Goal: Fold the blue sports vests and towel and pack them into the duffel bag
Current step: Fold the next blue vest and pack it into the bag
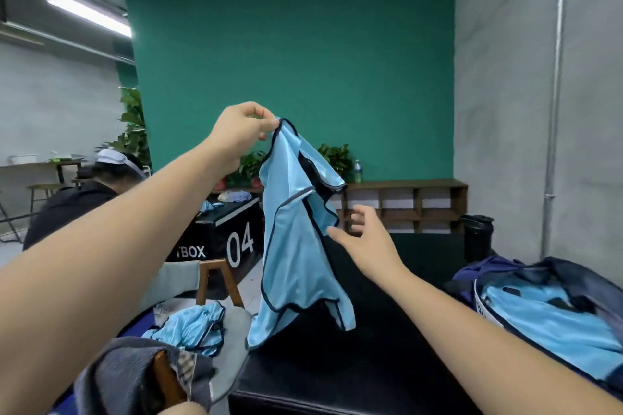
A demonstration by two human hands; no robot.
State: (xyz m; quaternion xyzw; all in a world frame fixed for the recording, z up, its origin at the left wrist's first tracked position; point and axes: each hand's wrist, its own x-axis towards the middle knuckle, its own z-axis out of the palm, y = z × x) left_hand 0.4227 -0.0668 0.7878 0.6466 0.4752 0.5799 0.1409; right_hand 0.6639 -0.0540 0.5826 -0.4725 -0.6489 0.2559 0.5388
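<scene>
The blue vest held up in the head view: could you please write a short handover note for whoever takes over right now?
Hands: the left hand pinches the hanging vest by its top edge, unfolded, over the black table. The right hand is open, close beside it.
Done: light blue fabric already lies in the open duffel bag on the right.
Left: fold this vest and the crumpled vest at lower left, then pack both. I cannot clearly identify the towel.

I see a green wall [303, 44] ahead, a wooden shelf [404, 205] at its foot with plants [333, 155] and a bottle [357, 170] on top, a black box [232, 232] marked 04 further left, and a person [77, 202] beyond it.
</scene>
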